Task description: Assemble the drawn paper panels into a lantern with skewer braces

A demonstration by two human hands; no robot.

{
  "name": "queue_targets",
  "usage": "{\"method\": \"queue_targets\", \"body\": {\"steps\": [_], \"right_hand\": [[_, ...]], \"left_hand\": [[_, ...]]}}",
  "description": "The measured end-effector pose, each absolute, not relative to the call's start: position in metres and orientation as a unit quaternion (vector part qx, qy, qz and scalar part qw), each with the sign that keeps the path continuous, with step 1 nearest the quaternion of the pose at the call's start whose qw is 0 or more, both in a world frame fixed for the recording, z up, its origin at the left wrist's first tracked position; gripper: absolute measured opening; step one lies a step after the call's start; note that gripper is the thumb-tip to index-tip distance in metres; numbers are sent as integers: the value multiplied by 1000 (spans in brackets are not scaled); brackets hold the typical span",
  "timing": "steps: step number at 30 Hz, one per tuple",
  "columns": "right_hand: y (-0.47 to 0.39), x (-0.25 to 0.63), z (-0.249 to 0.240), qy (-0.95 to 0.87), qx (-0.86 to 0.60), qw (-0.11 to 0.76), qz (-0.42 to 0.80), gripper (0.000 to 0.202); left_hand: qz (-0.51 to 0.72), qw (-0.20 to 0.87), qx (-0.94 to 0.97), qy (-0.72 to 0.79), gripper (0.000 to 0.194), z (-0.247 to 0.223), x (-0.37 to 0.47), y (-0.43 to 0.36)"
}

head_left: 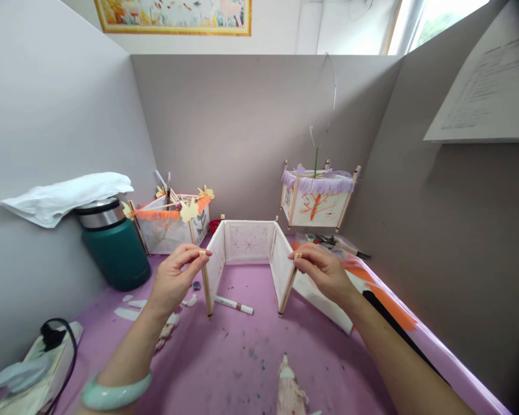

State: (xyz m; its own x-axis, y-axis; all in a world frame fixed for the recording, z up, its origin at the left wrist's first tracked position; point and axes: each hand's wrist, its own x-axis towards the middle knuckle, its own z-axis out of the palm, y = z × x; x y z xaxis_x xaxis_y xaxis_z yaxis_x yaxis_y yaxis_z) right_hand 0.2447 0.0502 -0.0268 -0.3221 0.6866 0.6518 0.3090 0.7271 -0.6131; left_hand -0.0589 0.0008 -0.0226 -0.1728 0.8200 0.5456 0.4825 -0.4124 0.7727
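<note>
A lantern frame (249, 242) of thin wooden sticks with white paper panels stands upright on the purple table, its near side open toward me. My left hand (179, 274) pinches the top of its near left stick between thumb and fingers. On the other side, my right hand (322, 270) grips the top of the near right stick the same way. A faint flower drawing shows on the back panel. Between the two near sticks, a white marker (234, 305) lies on the table by the left panel's foot.
Behind on the left stands a decorated paper lantern (164, 233) beside a green bottle (115, 248). Another lantern (315, 202) with purple trim and a wire is at the back right. Paper and tools (335, 245) lie at right. A power strip (54, 369) sits front left, a crumpled piece (290, 386) near me.
</note>
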Motion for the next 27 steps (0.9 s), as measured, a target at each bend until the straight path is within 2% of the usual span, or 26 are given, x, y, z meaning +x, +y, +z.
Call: {"method": "queue_targets", "body": {"steps": [3,4,7,9,11,13,16,21,25,27], "right_hand": [[44,238,-31,-787,-332,483,191,21],[41,236,-33,-784,-341,482,192,26],[32,231,-45,-767,-402,466,183,48],[24,229,-57,-774,-457,413,145,39],[18,228,-68,-793,-495,340,101,28],[12,226,-76,-808,-511,282,74,27],[8,221,-82,-817,-520,245,42,24],[7,216,-83,-808,-546,224,-1,22],[8,224,-82,-824,-544,150,55,22],[9,230,-79,-835,-528,116,98,22]], "left_hand": [[570,124,624,520,25,-27,-55,2],[572,119,622,521,26,-29,-53,1],[558,129,606,552,49,-34,-50,-2],[515,128,592,607,59,-38,-48,-7],[439,110,591,668,51,-43,-47,-15],[348,93,614,702,37,-50,-47,-23],[255,69,657,706,23,-58,-43,-32],[237,42,659,712,21,-65,-38,-34],[205,90,686,693,13,-70,-51,-30],[213,81,696,680,25,-74,-61,-25]]}}
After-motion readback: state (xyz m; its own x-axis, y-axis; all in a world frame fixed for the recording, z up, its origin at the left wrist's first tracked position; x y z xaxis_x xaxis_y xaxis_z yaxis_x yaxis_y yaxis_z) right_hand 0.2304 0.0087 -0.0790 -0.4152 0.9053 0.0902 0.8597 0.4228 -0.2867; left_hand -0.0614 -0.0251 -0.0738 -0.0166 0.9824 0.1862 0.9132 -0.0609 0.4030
